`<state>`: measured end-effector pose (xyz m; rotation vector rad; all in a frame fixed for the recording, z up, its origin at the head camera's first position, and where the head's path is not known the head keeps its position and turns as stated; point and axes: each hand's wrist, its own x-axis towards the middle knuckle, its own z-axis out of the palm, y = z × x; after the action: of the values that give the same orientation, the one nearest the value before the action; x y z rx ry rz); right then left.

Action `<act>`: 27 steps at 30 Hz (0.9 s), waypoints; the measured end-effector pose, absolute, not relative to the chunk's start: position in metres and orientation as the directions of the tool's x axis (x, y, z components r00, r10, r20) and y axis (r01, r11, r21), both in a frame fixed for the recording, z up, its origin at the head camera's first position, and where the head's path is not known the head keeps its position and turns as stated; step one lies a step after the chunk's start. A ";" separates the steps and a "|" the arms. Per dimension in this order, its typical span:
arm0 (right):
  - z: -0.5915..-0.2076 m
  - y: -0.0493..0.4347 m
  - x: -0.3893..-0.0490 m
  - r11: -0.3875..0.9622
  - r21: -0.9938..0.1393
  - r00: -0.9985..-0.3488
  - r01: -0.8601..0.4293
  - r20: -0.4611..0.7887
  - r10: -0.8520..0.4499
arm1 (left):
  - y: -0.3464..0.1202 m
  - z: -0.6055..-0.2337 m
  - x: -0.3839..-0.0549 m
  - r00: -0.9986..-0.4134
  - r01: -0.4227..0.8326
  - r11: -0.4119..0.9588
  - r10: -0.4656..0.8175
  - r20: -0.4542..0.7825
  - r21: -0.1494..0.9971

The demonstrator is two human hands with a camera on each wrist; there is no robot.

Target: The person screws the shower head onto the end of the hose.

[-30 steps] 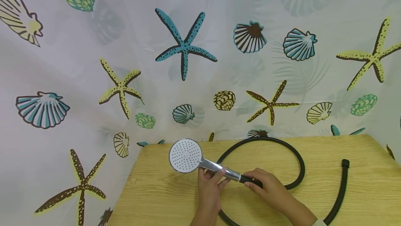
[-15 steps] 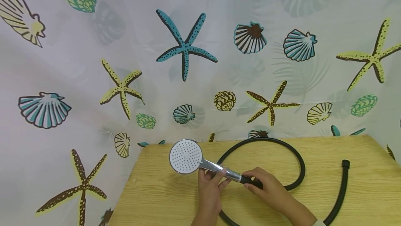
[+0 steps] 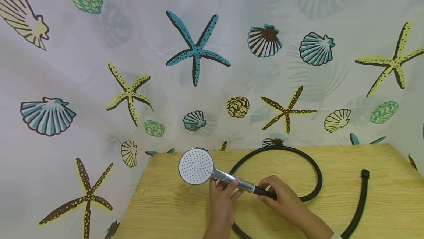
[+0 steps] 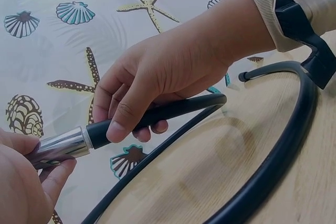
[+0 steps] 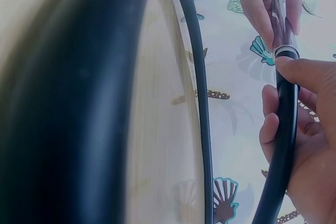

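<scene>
A shower head (image 3: pixel 196 166) with a round white spray face and chrome handle is held above the table, its face turned toward the head camera. My left hand (image 3: pixel 221 206) grips the chrome handle from below, thumb across its front. My right hand (image 3: pixel 281 198) pinches the black hose (image 4: pixel 173 111) between thumb and fingers, right by the handle's end. In the right wrist view a pale ring (image 5: pixel 286 50) shows where the black end meets the chrome. The shower head's face is out of sight in both wrist views.
The hose loops over the wooden table (image 3: pixel 165 202) behind and below my hands. Its free end fitting (image 3: pixel 365 173) lies at the right. A curtain (image 3: pixel 149 40) printed with shells and starfish surrounds the table's back and sides.
My right hand's fingers shift slightly on the hose beside the handle. The left hand and shower head stay nearly in place.
</scene>
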<state>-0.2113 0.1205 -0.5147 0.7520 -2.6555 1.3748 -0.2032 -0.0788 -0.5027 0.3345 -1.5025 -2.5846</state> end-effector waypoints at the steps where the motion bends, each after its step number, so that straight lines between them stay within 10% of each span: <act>1: -0.515 0.120 -0.211 0.482 -0.755 -0.880 -0.444 0.267 -0.392 | -0.079 -0.502 -0.203 -0.967 0.004 -0.495 -0.225 -0.124 0.869; 27: -0.511 0.120 -0.208 0.507 -0.756 -0.897 -0.413 0.243 -0.369 | -0.078 -0.500 -0.202 -0.966 0.022 -0.511 -0.234 -0.114 0.859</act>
<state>-0.2076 0.1200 -0.5111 0.6968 -2.6827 1.3683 -0.2020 -0.0776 -0.4996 0.3250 -1.4675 -2.5881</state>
